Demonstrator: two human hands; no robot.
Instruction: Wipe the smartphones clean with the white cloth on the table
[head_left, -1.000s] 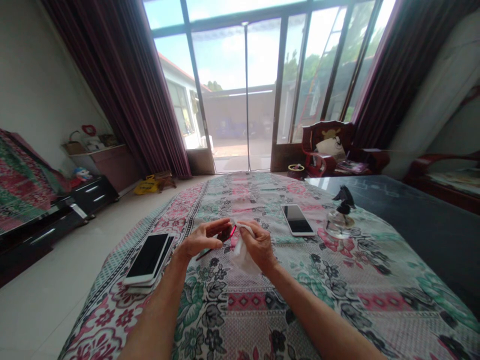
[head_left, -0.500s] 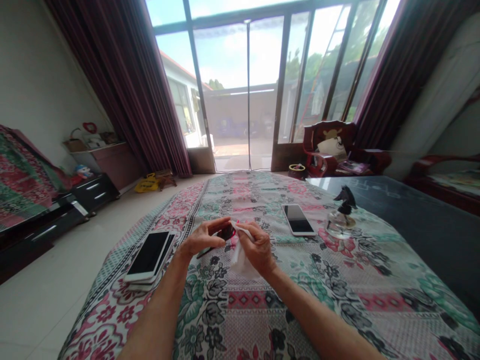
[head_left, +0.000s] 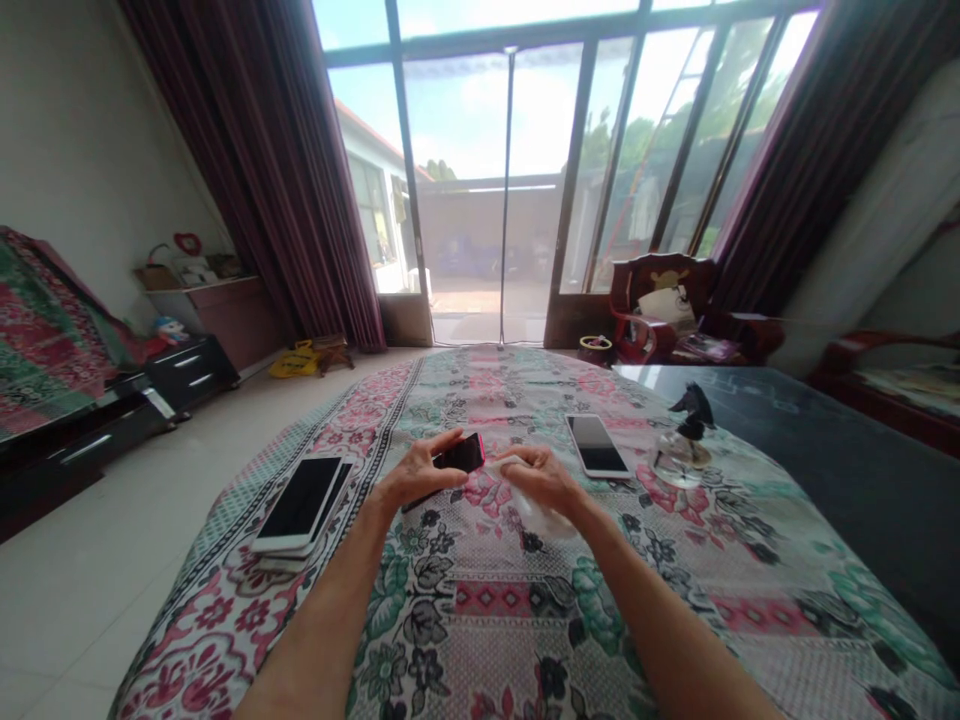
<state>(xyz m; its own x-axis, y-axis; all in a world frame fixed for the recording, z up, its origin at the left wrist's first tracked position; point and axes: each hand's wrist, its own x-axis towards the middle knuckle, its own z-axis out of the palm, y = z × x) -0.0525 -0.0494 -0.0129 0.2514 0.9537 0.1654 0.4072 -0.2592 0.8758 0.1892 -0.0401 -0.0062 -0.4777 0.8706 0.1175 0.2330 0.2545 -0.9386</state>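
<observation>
My left hand [head_left: 415,473] is closed around a small phone [head_left: 463,455] with a dark screen and a red edge, its thumb on the near side and fingers on the far side. Just right of the phone, my right hand [head_left: 541,480] pinches a thin white tissue [head_left: 541,517], which hangs down toward the tablecloth. The tissue and the phone are slightly apart. Under my left hand shows a dark edge of something I cannot make out. Left of that hand lies a stack of white phones [head_left: 298,503] with black screens. Another white phone [head_left: 598,446] lies flat beyond my right hand.
A patterned cloth [head_left: 510,600] covers the table. On its right side stands a glass ornament with a black horse head [head_left: 691,410]. A dark tabletop [head_left: 810,450] adjoins on the right. Further off are a wooden chair [head_left: 660,285] and a yellow bag [head_left: 295,362].
My right hand has moved right with the tissue, away from the phone. More of the phone's dark screen and red edge shows in my left hand. The camera view has shifted slightly.
</observation>
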